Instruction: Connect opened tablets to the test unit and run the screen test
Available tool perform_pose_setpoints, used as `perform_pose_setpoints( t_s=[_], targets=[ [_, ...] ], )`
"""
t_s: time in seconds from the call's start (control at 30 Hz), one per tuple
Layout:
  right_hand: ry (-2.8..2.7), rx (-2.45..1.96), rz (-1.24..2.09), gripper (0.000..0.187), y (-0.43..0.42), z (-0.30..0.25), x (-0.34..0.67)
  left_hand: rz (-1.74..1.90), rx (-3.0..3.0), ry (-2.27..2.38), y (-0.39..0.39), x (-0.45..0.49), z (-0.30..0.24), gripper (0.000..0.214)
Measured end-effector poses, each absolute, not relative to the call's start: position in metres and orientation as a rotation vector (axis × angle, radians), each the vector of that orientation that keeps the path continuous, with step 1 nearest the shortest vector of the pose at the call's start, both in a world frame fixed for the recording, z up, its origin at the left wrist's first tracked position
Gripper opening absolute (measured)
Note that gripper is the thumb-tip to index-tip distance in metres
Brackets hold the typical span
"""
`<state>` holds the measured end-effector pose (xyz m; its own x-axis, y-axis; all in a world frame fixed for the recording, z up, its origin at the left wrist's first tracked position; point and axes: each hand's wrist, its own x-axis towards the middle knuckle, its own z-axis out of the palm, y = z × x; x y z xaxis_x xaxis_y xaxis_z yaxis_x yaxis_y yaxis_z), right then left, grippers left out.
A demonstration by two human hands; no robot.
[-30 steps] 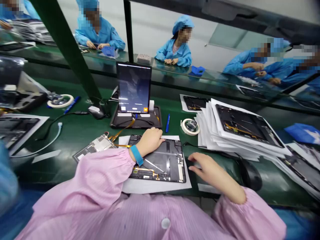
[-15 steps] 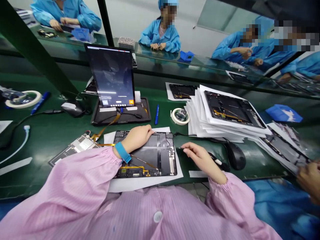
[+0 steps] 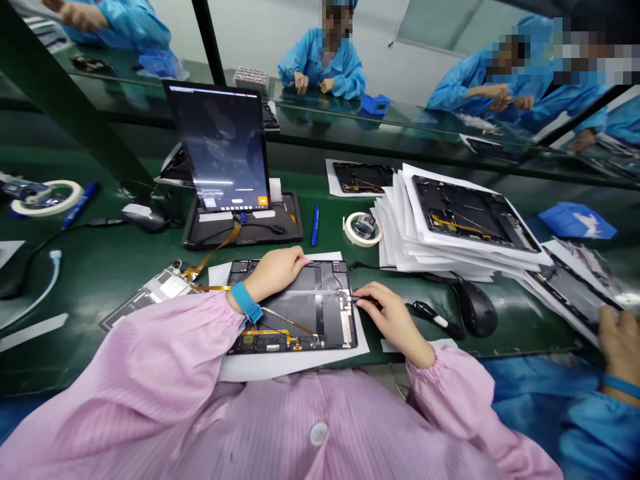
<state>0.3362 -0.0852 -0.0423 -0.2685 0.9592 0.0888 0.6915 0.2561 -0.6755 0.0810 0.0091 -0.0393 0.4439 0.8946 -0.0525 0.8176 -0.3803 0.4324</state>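
Note:
An opened tablet back (image 3: 310,313) with dark panels and orange flex cables lies on a white sheet (image 3: 295,363) in front of me. My left hand (image 3: 275,270) rests on its top edge with the fingers curled down, pressing the device. My right hand (image 3: 387,317) is closed in a pinch round a thin dark tool (image 3: 361,300), whose tip touches the connector strip at the tablet's right side. A second, smaller board (image 3: 150,293) lies to the left, joined by an orange ribbon.
An upright tablet (image 3: 217,150) stands in a black tray (image 3: 245,227) behind. A blue pen (image 3: 314,225), a tape roll (image 3: 363,229), a mouse (image 3: 475,308) and a stack of tablets on paper (image 3: 460,223) sit to the right. A co-worker's hand (image 3: 617,347) shows at far right. People in blue sit opposite.
My right hand has moved left from the bench onto the tablet's right edge with the tool. The left hand has stayed on the tablet. The view shifted slightly.

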Motion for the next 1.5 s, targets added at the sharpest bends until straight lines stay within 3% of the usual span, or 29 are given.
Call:
perform_pose_setpoints(
  t_s=[0.17, 0.33, 0.43, 0.67, 0.97, 1.1, 1.5],
  targets=[
    [-2.178, -1.450, 0.615, 0.019, -0.087, -0.039, 0.333, 0.281, 2.275, 1.480, 0.008, 0.080, -0.031, 0.026],
    [-2.460, -1.427, -0.034, 0.036, -0.096, -0.058, 0.337, 0.341, 2.284, 1.460, 0.006, 0.080, -0.026, 0.033],
    [-2.463, -1.348, -0.213, 0.034, -0.097, -0.074, 0.337, 0.351, 2.277, 1.432, 0.009, 0.080, -0.030, 0.034],
    [-2.483, -1.419, 0.098, 0.024, -0.095, -0.073, 0.337, 0.344, 2.253, 1.415, 0.010, 0.081, -0.036, 0.031],
    [-2.229, -1.503, 0.428, 0.038, -0.095, -0.060, 0.350, 0.312, 2.259, 1.406, 0.009, 0.078, -0.037, 0.032],
    [-2.129, -1.459, 0.364, 0.023, -0.099, -0.054, 0.351, 0.307, 2.249, 1.395, 0.010, 0.077, -0.039, 0.032],
    [-2.417, -1.409, 0.177, 0.028, -0.097, -0.048, 0.349, 0.295, 2.263, 1.400, 0.010, 0.077, -0.041, 0.032]
  ],
)
